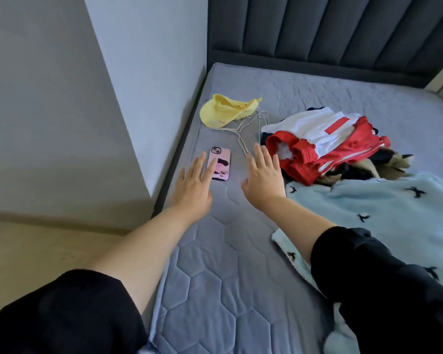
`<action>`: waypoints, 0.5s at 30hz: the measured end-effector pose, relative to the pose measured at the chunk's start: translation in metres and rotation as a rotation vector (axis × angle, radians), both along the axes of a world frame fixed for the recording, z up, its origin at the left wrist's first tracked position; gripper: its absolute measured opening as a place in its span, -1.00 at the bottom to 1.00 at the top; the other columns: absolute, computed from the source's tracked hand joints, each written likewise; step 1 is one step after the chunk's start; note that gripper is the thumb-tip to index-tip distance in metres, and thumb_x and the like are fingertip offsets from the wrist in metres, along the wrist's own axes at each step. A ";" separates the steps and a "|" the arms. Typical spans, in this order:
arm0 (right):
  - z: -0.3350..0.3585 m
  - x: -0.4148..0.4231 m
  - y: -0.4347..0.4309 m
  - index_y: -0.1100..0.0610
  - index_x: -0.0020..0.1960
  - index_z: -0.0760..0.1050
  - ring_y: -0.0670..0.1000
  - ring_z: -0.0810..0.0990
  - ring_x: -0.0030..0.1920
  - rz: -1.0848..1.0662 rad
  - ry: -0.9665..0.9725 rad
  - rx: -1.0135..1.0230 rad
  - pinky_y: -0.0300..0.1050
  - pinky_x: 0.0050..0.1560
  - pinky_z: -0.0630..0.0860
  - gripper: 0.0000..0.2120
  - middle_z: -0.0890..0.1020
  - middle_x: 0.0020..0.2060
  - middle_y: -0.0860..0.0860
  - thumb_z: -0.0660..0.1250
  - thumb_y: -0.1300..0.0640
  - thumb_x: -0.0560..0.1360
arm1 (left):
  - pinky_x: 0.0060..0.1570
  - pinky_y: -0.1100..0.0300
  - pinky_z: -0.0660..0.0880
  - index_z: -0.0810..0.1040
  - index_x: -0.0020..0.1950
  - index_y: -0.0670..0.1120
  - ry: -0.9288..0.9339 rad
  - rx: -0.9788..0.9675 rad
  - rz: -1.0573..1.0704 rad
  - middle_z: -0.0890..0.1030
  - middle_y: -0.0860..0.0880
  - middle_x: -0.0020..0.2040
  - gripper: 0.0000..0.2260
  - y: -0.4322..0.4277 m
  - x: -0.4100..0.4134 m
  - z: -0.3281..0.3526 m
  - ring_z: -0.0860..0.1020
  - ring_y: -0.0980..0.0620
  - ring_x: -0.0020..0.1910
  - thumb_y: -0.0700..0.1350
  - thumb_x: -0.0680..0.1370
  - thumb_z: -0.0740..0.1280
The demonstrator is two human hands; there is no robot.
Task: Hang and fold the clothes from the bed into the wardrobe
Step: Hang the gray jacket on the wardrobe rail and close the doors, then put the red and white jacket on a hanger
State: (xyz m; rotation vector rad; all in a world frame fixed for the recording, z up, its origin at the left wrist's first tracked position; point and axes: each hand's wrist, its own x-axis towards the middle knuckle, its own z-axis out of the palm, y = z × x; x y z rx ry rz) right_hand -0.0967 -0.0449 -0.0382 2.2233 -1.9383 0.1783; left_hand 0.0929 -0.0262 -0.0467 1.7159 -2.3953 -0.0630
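Two hands are reaching fwd over the bed point(215, 251), both flat, fingers straight, gripping nothing. The left hand point(193, 186) is overlapping the phone point(221, 162); the right hand point(264, 180) is sitting nearer the clothes pile point(325, 146), just beside it at 2 o'clock. The hangers point(251, 126) are lying at its 12, running approx 12-to-6.

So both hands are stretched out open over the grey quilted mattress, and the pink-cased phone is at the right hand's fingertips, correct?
Not quite: in the head view the pink-cased phone lies at the fingertips of the left hand, not the right hand. Both hands are indeed stretched out open over the grey quilted mattress.
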 end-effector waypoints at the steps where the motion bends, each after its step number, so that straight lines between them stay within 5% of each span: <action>1: -0.008 -0.012 0.001 0.20 0.50 0.12 0.14 -0.09 0.54 -0.031 -0.016 0.029 0.17 0.49 -0.09 -0.39 -0.03 0.55 0.16 0.19 0.09 0.49 | 0.46 -0.12 0.01 -0.20 0.57 -0.01 -0.006 0.046 0.017 -0.21 -0.12 0.57 -0.27 0.001 -0.009 -0.012 -0.12 -0.09 0.55 -0.08 0.57 0.23; 8: -0.050 -0.073 0.000 0.18 0.49 0.11 0.16 -0.06 0.53 -0.251 -0.082 0.256 0.16 0.47 0.01 -0.37 -0.08 0.54 0.17 0.23 0.06 0.50 | 0.40 -0.34 0.02 -0.25 0.52 0.22 -0.092 0.603 0.092 -0.27 0.00 0.56 -0.27 0.000 -0.048 -0.077 -0.20 -0.11 0.54 0.18 0.57 0.22; 15: -0.061 -0.090 -0.037 0.16 0.53 0.05 0.16 -0.02 0.53 -0.250 -0.035 0.120 0.20 0.46 0.01 -0.27 -0.06 0.54 0.16 0.31 0.12 0.46 | 0.28 -0.45 0.14 -0.31 0.48 0.31 -0.172 0.704 0.113 -0.26 0.03 0.56 -0.12 -0.007 -0.068 -0.098 -0.22 -0.18 0.53 0.33 0.44 0.30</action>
